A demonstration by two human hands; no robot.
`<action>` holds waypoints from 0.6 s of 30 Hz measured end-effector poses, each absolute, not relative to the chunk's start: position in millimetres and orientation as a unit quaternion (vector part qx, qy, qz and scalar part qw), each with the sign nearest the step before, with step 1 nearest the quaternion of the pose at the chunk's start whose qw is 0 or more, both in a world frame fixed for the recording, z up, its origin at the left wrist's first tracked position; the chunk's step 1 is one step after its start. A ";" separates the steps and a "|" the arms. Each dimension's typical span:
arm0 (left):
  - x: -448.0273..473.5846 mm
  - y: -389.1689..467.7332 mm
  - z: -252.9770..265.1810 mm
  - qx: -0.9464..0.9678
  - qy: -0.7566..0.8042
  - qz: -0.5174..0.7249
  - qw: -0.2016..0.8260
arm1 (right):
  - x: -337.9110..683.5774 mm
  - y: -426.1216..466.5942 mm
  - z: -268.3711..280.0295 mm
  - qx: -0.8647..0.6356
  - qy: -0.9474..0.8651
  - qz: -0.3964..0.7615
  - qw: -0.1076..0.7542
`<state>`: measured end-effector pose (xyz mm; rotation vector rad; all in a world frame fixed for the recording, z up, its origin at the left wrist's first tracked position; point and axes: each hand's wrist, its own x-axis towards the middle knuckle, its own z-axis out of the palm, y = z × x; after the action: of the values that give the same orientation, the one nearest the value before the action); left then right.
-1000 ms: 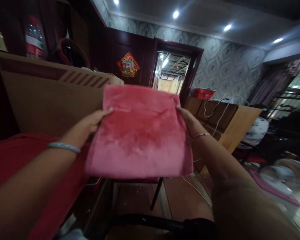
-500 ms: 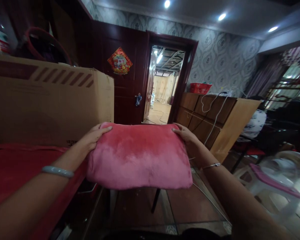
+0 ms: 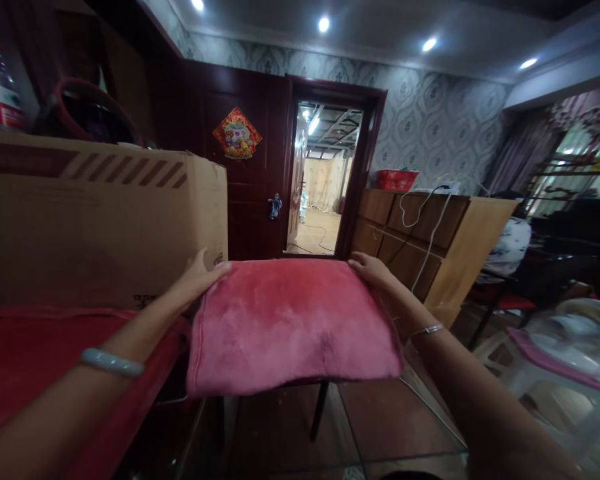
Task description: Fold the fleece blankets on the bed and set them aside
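A pink plush cloth [image 3: 295, 327], folded thick, spreads out in front of me over what looks like a seat with dark legs. Its upper part is redder, its near part paler, with a hemmed edge on the left. At the far left corner, my left hand [image 3: 205, 275] rests its thumb on the plush while a finger points up, apart from it; that hand looks open. The far right corner is in my right hand [image 3: 373, 270], thumb on top, the other fingers partly hidden.
A large cardboard box [image 3: 105, 227] stands left on a red-covered surface [image 3: 45, 347]. Ahead are a dark red door [image 3: 250, 227] and a lit doorway. On the right are a wooden cabinet [image 3: 480, 240], a red basket [image 3: 397, 179], loose cables, a fan and a white-and-pink stool [image 3: 555, 357].
The plush cloth now lies flatter and wider, its near edge lower and farther right. My left hand has loosened, one finger lifting. The view has tilted slightly upward.
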<state>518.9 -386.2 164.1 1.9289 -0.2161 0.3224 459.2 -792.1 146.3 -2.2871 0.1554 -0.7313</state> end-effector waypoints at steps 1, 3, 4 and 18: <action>513.9 -391.3 173.1 0.839 -0.117 0.183 0.499 | 458.0 -782.7 157.2 -0.897 0.045 -0.324 0.298; 499.5 -407.7 184.9 0.855 -0.200 0.279 0.389 | 454.9 -757.4 174.9 -0.902 -0.033 -0.383 0.197; 491.2 -417.9 185.4 0.850 -0.247 0.322 0.336 | 453.4 -743.2 179.3 -0.901 -0.076 -0.398 0.157; 473.4 -458.0 102.1 0.900 -0.326 0.265 0.115 | 462.0 -706.5 135.7 -0.953 -0.135 -0.215 0.165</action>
<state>473.4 -458.0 102.1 2.6386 -0.9565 0.7762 462.0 -706.5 135.7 -2.7157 -0.3859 -0.6139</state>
